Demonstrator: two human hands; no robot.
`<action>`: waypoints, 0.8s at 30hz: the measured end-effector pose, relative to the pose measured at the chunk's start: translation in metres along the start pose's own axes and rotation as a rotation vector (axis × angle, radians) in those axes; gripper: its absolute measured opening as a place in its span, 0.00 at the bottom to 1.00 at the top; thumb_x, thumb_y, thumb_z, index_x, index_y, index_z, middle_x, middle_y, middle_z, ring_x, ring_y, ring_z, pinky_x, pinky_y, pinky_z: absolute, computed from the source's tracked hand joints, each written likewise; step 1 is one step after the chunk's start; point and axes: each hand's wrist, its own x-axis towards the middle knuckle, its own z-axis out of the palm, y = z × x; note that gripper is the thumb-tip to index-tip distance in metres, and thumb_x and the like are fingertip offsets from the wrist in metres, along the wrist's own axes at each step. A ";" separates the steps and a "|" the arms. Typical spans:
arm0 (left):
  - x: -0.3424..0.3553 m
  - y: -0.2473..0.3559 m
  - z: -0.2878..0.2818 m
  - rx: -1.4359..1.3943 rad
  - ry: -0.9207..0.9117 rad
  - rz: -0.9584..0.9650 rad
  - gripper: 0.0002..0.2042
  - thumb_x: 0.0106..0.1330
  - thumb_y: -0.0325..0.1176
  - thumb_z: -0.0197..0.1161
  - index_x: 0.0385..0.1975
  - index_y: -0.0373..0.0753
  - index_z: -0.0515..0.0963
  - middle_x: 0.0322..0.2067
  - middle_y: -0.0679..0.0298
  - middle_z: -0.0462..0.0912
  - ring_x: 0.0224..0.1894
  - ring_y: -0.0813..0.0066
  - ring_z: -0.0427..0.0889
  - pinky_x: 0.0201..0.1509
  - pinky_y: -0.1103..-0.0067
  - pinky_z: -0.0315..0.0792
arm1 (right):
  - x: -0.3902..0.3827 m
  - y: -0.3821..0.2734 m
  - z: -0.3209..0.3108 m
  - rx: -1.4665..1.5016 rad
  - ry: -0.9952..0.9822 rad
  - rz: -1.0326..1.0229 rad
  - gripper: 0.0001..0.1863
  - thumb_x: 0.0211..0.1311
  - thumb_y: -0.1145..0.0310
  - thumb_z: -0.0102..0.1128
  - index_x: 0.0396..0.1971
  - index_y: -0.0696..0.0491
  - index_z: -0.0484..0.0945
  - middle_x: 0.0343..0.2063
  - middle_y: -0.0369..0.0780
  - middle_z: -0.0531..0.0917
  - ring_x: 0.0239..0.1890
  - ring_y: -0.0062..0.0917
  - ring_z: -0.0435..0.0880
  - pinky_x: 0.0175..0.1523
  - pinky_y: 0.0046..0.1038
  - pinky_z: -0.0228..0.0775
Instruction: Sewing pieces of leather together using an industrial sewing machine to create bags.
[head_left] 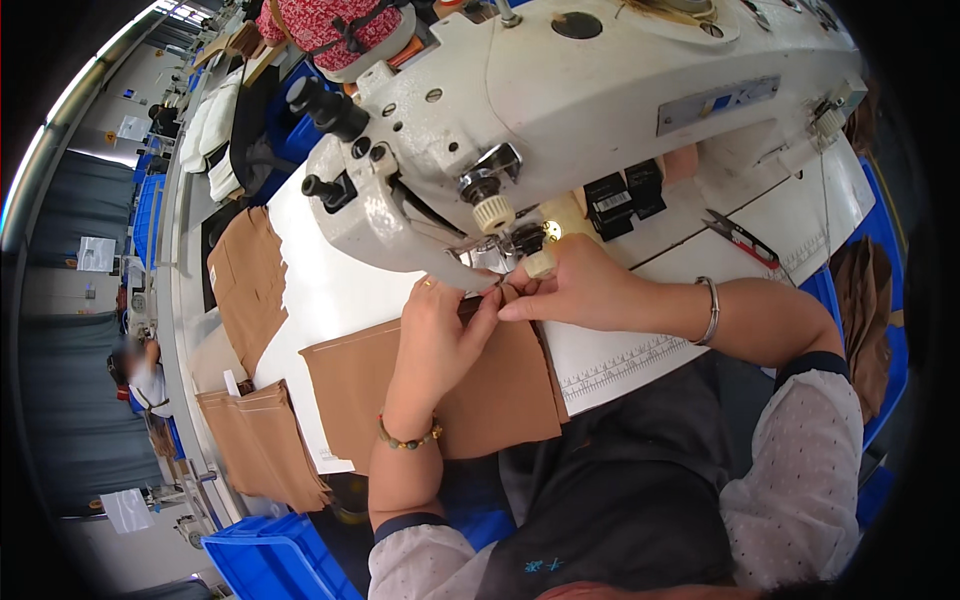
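A white sewing machine (590,90) spans the top of the view, its needle area (505,250) above my hands. A brown fabric piece (370,400) lies on the white table in front of it. My left hand (445,330) pinches the piece's upper edge with thumb and fingers, just below the presser foot. My right hand (560,285) is beside it, thumb and fingers closed on the same edge, close to my left fingertips. The exact fingertip grip is partly hidden.
Brown fabric stacks (240,290) lie at left. Scissors (740,237) and dark small boxes (610,200) sit right of the needle. A blue bin (265,560) is at lower left, brown cloth (860,320) in another at right. A co-worker (145,385) sits in the left background.
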 end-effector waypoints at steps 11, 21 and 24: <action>-0.003 0.002 -0.008 -0.400 -0.109 -0.191 0.04 0.70 0.25 0.64 0.36 0.31 0.77 0.34 0.68 0.79 0.39 0.82 0.75 0.47 0.83 0.70 | -0.005 -0.007 0.000 -0.016 -0.011 0.017 0.12 0.58 0.67 0.70 0.35 0.61 0.86 0.25 0.45 0.88 0.26 0.25 0.86 0.35 0.27 0.77; -0.005 -0.006 -0.010 -0.443 -0.191 -0.319 0.06 0.72 0.29 0.66 0.36 0.31 0.80 0.32 0.73 0.77 0.38 0.87 0.71 0.41 0.85 0.69 | -0.007 -0.005 0.001 -0.040 -0.004 -0.025 0.11 0.59 0.68 0.69 0.36 0.61 0.86 0.27 0.45 0.88 0.28 0.23 0.87 0.35 0.25 0.78; -0.006 -0.008 -0.009 -0.480 -0.195 -0.322 0.06 0.72 0.28 0.66 0.37 0.32 0.79 0.33 0.74 0.77 0.37 0.87 0.71 0.42 0.85 0.68 | -0.007 -0.007 0.002 -0.028 0.004 -0.007 0.11 0.58 0.68 0.70 0.36 0.61 0.86 0.25 0.43 0.88 0.29 0.23 0.88 0.37 0.25 0.79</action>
